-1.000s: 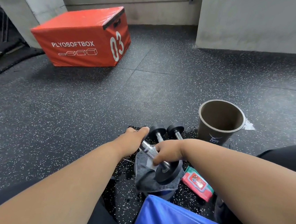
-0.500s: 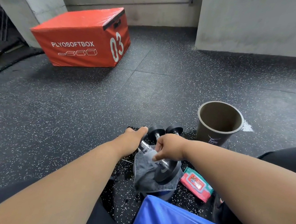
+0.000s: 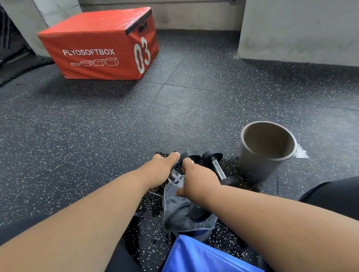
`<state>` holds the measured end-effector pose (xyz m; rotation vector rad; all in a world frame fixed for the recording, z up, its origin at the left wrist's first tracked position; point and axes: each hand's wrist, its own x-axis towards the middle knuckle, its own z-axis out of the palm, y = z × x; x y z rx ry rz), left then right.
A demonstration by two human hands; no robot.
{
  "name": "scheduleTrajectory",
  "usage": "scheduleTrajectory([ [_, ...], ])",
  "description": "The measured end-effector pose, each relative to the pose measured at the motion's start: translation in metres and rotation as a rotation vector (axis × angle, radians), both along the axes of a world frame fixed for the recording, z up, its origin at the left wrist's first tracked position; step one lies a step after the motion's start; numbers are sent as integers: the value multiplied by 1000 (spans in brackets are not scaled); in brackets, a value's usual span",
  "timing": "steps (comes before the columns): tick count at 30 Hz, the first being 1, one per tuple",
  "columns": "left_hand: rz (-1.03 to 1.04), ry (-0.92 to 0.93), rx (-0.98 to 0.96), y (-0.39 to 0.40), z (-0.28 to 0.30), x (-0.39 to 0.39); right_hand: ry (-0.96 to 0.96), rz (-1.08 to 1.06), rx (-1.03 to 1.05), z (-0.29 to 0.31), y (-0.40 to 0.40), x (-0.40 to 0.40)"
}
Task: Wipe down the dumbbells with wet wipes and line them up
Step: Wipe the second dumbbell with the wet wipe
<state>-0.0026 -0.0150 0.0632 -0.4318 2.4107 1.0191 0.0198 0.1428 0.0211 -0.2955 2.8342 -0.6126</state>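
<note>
I hold a small black dumbbell (image 3: 197,212) tilted over the floor, its chrome handle (image 3: 175,177) showing between my hands. My left hand (image 3: 162,166) grips the far end of it. My right hand (image 3: 196,180) wraps a grey cloth (image 3: 179,214) round the handle, and the cloth hangs down under the near black head. Two more dumbbells lie just beyond on the floor: one (image 3: 191,155) right behind my hands, another (image 3: 217,165) to its right with its chrome bar in view.
A grey round bin (image 3: 261,163) stands open to the right of the dumbbells. A red plyo box (image 3: 99,47) sits far left near the wall. A blue bag (image 3: 201,265) lies by my legs. The floor is dark speckled rubber, wet around the dumbbells.
My right hand has slid with the cloth up the handle, away from the near head and toward my left hand. The pack of wipes is now hidden behind my right forearm.
</note>
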Motion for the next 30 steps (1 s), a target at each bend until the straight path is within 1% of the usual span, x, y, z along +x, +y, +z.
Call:
scheduleTrajectory([
  [3,9,7,-3,0,1,2,-12,21,78,-6,4,2],
  [5,2,10,-10,0,0,2,-54,34,119,-10,6,2],
  [9,-16,11,-28,0,0,2,-150,41,119,-5,9,-1],
  [12,-25,9,-28,0,0,1,-206,25,29,4,12,-6],
  [18,-31,5,-36,2,2,2,-249,13,-246,3,15,-21],
  [22,-24,11,-26,2,3,4,-372,4,-407,0,16,-27],
  [30,11,15,-23,0,1,6,-483,66,-469,-17,23,-35],
])
